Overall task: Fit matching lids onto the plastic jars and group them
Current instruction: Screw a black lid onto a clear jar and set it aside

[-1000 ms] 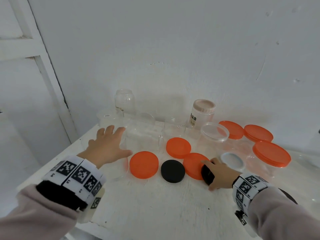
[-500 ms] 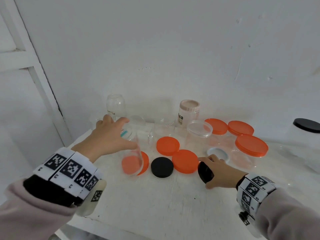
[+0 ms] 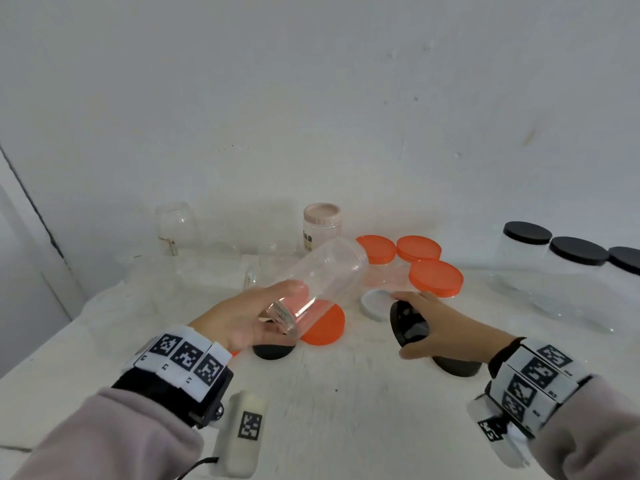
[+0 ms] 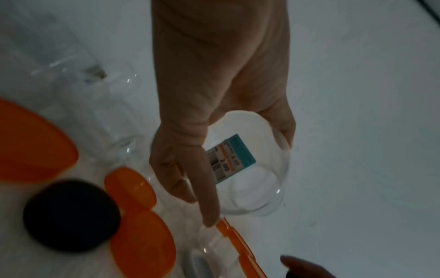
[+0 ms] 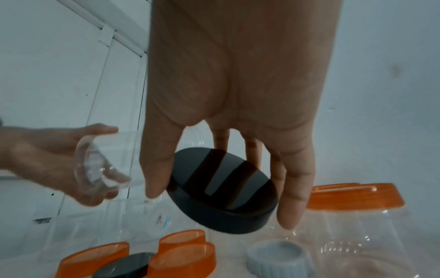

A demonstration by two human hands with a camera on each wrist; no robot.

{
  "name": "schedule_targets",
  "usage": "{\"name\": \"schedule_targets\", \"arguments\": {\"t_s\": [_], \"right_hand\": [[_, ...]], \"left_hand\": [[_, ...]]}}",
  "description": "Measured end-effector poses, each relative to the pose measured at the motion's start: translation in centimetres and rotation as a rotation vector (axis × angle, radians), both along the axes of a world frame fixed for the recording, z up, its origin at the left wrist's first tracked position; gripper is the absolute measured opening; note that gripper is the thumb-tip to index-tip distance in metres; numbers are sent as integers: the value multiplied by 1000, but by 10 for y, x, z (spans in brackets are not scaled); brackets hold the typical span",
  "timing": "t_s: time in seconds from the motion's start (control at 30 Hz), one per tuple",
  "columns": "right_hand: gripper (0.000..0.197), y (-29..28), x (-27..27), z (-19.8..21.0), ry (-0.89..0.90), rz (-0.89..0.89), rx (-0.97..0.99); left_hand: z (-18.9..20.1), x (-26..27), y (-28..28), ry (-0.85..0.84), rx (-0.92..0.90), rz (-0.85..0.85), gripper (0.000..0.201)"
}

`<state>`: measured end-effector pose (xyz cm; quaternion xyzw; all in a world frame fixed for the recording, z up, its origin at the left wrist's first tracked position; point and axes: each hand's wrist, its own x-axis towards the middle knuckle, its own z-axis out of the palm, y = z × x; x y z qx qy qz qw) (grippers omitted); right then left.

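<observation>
Since a moment ago, the left hand (image 3: 242, 322) has lifted a clear jar (image 3: 322, 278) off the surface (image 3: 346, 410), its grip curled round the base. Just right of the jar, the right hand (image 3: 443, 327) pinches a black lid (image 3: 408, 322). Lid-fitting is underway; next, probably, turn the jar's mouth toward the lid.

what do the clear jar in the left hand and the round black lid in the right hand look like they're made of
Clear tall jar in the left hand: looks like thin transparent plastic, glossy; the orange lids show through its wall and it carries bright glints.

Round black lid in the right hand: probably opaque moulded plastic, smooth; its flat face mirrors the fingers, so fairly shiny there.
</observation>
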<state>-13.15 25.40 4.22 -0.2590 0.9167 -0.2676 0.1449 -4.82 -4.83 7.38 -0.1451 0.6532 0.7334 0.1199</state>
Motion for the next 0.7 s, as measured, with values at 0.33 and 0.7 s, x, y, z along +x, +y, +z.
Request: {"name": "schedule_targets", "arguments": {"t_s": [0.33,0.7], "right_hand": [[81,31,-6,45,-4,-140,-228],[82,32,-1,53,26,-94,-157]], "left_hand": [[-41,-13,63,67,104,-34,69],[-56,-16,82,67,-56,-189,66]]}}
